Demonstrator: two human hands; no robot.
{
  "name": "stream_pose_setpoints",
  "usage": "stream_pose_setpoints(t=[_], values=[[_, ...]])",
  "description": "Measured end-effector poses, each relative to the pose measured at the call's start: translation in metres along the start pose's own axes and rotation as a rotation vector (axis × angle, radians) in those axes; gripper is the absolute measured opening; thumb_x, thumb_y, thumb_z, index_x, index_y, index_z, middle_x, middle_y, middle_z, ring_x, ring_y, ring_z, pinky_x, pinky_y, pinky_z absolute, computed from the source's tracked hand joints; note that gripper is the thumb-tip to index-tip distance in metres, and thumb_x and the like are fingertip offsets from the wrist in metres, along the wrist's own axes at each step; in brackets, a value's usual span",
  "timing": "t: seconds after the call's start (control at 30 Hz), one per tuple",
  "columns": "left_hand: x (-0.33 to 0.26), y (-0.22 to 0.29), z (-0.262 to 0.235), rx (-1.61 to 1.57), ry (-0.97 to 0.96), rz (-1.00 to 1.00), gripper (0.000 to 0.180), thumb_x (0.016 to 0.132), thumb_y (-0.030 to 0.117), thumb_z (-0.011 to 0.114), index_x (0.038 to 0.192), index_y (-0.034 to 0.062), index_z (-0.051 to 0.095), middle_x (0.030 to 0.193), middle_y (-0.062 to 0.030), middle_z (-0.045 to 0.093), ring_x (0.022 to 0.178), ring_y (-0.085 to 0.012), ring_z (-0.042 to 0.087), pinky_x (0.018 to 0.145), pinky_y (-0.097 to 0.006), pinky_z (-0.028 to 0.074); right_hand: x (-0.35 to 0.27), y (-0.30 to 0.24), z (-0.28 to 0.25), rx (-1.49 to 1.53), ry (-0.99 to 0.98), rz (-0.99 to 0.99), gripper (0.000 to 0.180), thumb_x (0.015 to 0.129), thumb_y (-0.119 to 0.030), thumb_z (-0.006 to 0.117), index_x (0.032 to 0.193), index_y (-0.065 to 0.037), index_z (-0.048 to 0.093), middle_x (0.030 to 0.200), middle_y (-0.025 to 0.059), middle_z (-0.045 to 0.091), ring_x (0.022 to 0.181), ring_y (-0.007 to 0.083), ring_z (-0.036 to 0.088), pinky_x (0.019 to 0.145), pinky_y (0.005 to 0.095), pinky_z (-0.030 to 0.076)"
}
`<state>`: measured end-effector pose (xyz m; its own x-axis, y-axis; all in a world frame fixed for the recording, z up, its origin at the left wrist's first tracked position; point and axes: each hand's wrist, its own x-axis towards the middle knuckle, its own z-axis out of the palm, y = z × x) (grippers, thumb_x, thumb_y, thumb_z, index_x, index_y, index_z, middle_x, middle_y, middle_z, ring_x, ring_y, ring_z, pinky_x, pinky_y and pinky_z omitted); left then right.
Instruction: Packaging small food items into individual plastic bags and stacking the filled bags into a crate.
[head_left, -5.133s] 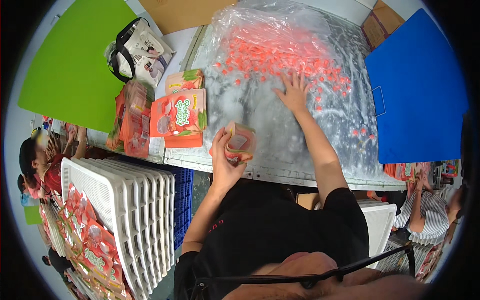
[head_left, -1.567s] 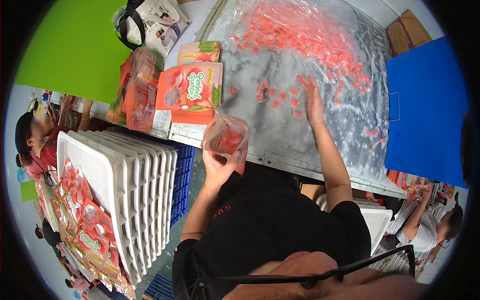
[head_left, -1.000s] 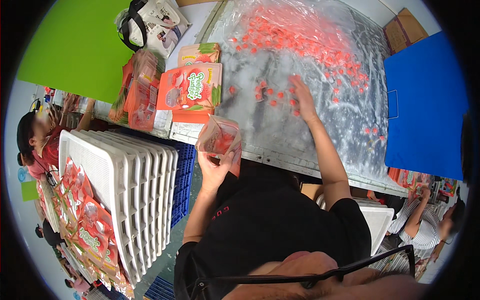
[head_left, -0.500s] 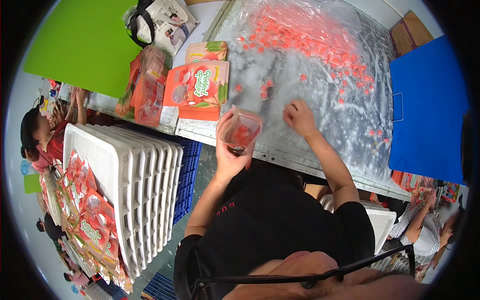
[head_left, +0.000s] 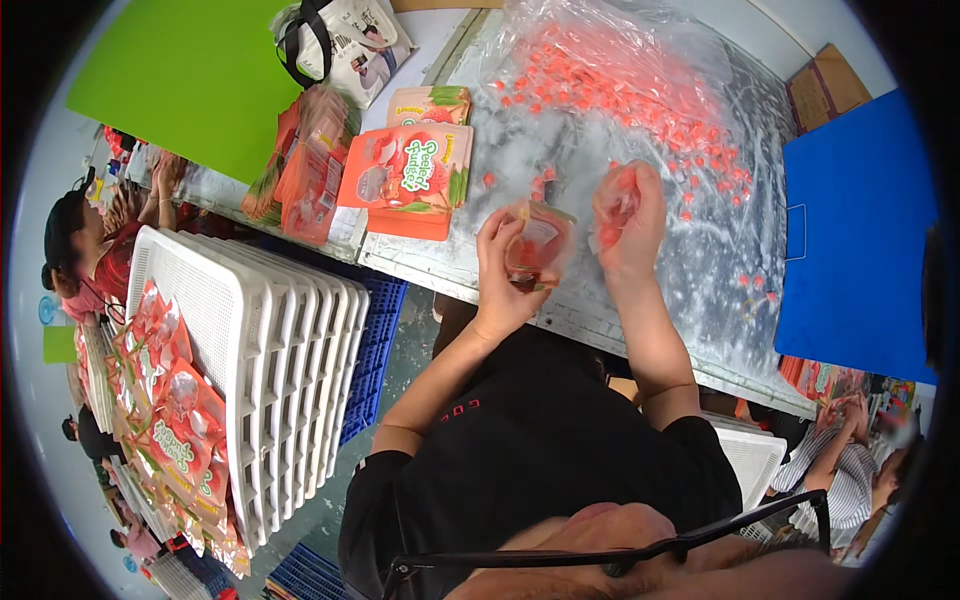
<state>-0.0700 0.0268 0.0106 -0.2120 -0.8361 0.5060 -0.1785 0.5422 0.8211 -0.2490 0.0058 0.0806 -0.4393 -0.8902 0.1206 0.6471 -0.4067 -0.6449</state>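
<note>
My left hand (head_left: 505, 265) is wrapped round a pink stand-up pouch (head_left: 562, 232) with its mouth open; some red pieces show inside. Just to its right, my right hand (head_left: 640, 215) is raised above the table with its palm turned left. Its fingers curl round several red wrapped candies (head_left: 615, 203), somewhat blurred. A gap separates this hand from the pouch. Behind them, a few loose red candies (head_left: 542, 185) lie on the metal table (head_left: 700, 290). Flat printed pouches (head_left: 410, 175) are stacked left of my left hand.
A clear plastic bag (head_left: 640, 50) spills a heap of red candies at the back. A bundle of pouches (head_left: 315, 170) and a tote bag (head_left: 355, 50) stand left. White stacked trays (head_left: 250, 300), a green panel (head_left: 170, 80) and a blue panel (head_left: 860, 230) flank me. Other people work nearby.
My right hand has risen from the tabletop and turned, now showing red candies in its grasp. My left hand has moved right with the pouch. The whole view has shifted slightly.
</note>
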Motion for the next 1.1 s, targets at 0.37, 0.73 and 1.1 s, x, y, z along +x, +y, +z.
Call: stream_pose_setpoints(t=[0.37, 0.73, 1.1], values=[[0.01, 0.007, 0.009, 0.078, 0.031, -0.001, 0.094, 0.061, -0.001, 0.09, 0.142, 0.0073, 0.042, 0.147, -0.0242, 0.03, 0.138, -0.0433, 0.038, 0.111, -0.048, 0.041, -0.017, 0.016, 0.01, -0.269, -0.182, -0.135, 0.011, 0.098, -0.007, 0.054, 0.101, 0.0, 0.062, 0.098, 0.0082, 0.066, 0.091, 0.0156, 0.063, 0.095, 0.0342, 0.05], [-0.006, -0.023, 0.01, 0.111, 0.24, 0.044, 0.086, 0.073, 0.009, 0.083, 0.146, 0.0127, 0.04, 0.147, -0.0207, 0.037, 0.139, -0.0407, 0.035, 0.111, -0.05, 0.034, -0.032, 0.006, 0.036, -1.12, -0.669, -0.538, 0.024, 0.091, -0.014, 0.066, 0.109, 0.001, 0.064, 0.111, 0.0186, 0.066, 0.105, 0.0336, 0.065, 0.101, 0.0446, 0.049], [0.005, -0.022, -0.059, -0.119, 0.062, -0.016, 0.103, 0.069, 0.018, 0.089, 0.154, 0.0053, 0.032, 0.148, -0.0208, 0.039, 0.135, -0.0324, 0.046, 0.112, -0.042, 0.039, -0.014, -0.017, 0.05, -1.524, -1.448, -0.16, 0.037, 0.076, -0.007, 0.076, 0.109, 0.0, 0.062, 0.107, 0.0198, 0.063, 0.099, 0.0417, 0.063, 0.083, 0.047, 0.052]])
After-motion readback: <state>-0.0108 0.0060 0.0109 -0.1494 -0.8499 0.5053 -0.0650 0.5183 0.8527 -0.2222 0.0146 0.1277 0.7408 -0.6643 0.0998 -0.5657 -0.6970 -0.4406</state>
